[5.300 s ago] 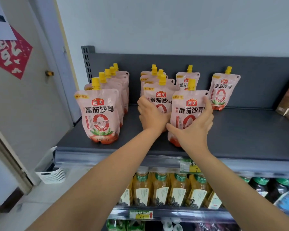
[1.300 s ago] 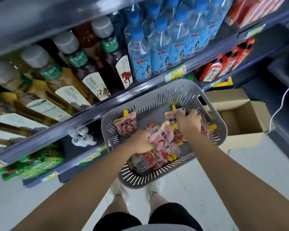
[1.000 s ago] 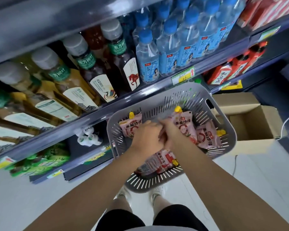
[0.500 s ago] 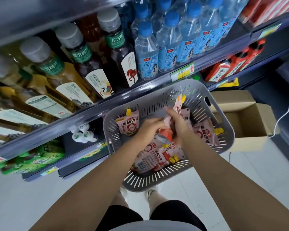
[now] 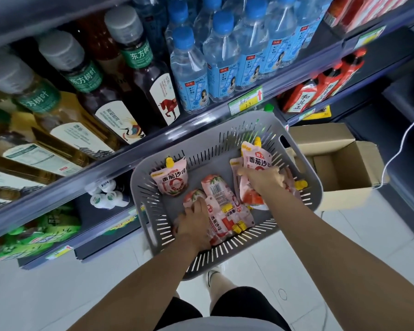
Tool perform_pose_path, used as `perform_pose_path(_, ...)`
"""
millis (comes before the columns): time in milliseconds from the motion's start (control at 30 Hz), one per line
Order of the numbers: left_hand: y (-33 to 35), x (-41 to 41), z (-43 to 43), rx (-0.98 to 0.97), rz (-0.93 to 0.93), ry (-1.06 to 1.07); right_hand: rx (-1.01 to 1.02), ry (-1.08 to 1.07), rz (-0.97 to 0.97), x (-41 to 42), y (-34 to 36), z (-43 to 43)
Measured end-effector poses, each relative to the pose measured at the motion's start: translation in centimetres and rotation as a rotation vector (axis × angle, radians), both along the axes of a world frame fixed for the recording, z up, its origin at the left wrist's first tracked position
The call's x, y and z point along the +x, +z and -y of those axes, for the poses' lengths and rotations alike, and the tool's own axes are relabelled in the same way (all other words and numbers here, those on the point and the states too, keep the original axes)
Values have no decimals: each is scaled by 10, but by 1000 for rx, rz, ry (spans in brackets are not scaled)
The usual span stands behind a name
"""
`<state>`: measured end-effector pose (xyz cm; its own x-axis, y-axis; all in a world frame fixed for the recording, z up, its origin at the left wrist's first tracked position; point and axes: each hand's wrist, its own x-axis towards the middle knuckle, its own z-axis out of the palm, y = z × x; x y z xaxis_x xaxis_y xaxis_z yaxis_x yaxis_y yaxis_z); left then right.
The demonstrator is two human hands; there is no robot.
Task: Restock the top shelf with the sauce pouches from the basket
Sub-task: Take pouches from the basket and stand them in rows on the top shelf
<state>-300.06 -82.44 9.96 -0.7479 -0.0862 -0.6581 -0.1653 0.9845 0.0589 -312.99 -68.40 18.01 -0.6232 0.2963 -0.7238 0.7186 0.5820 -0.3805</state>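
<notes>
Looking down into a grey basket (image 5: 225,149) at centre frame, the right hand (image 5: 261,179) grips a soft, liquid-filled sauce pouch (image 5: 256,161) by its body while the left hand (image 5: 193,220) curls onto loose pouches (image 5: 222,211); they probably sag, so hold near the stiff spout.

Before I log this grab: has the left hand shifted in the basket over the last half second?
Yes. The left hand dropped from the basket's middle toward its near rim, onto the lying pouches.
</notes>
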Motion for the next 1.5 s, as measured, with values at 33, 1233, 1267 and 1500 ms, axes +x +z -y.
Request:
perform_pose_path(33,3,-1,-2,-1,17,-4,-2,9,-5,0,1,-1)
perform_pose_path(1233,19,-28,36,332,-67,560,35,160,10,10,-16,-2)
perform_pose_path(1267,25,-28,36,336,-83,585,58,173,8,11,-12,-2)
perform_pose_path(1500,76,-18,40,325,-261,410,151,156,-86,28,28,7)
